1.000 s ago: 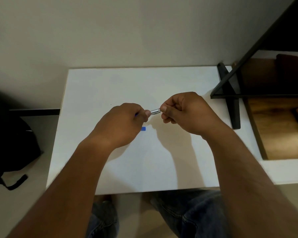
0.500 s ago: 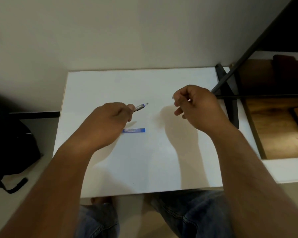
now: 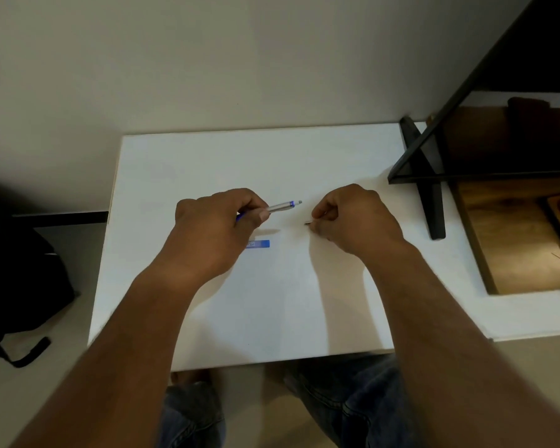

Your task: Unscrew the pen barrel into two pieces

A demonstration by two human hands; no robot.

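While both hands hover above the white table (image 3: 272, 318), the left hand (image 3: 214, 231) grips a pen (image 3: 282, 206), fingers curled round the barrel, metal front section and tip sticking out to the right, tilted slightly up. Right hand (image 3: 353, 218) is curled too, pinching a small thin dark piece (image 3: 307, 223) at its fingertips; only the end shows, can't tell what it is. Pen tip and that piece are near but apart. Small blue label-like strip (image 3: 258, 244) lies flat on the table just under the left hand. Pen looks light and stiff, smooth metal front likely slippery, so best held on the barrel behind the metal part as now. Thin piece looks tiny, easy to drop or bend, wants a fingertip pinch close to its end. Black frame (image 3: 427, 176) at right, dark bag (image 3: 20, 286) on floor at left
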